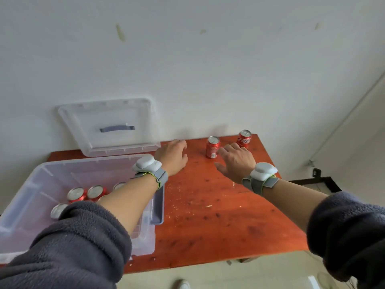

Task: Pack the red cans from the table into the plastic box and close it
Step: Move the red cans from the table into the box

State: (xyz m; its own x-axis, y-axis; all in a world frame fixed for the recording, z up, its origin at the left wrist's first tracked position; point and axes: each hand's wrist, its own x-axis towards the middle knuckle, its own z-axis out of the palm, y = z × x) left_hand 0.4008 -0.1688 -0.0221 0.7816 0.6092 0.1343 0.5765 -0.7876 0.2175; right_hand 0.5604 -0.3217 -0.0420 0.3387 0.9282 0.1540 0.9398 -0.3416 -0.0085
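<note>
Two red cans stand upright at the table's far side: one (pixel 212 147) near the middle and one (pixel 244 139) at the far right corner. My right hand (pixel 236 160) hovers just right of and in front of the nearer can, fingers apart, holding nothing. My left hand (pixel 173 156) is stretched out over the table left of that can, fingers loosely curled, empty. The clear plastic box (pixel 37 180) sits open on the left, with several red cans (pixel 77 194) standing inside, partly hidden by my left forearm. Its clear lid (pixel 89 119) with a grey handle leans against the wall behind the box.
The red-brown wooden table (pixel 208 215) ends at a white wall behind and drops off to the right and front. A black frame (pixel 312 181) lies on the floor at the right. A white shoe (pixel 183 284) shows below the table's front edge.
</note>
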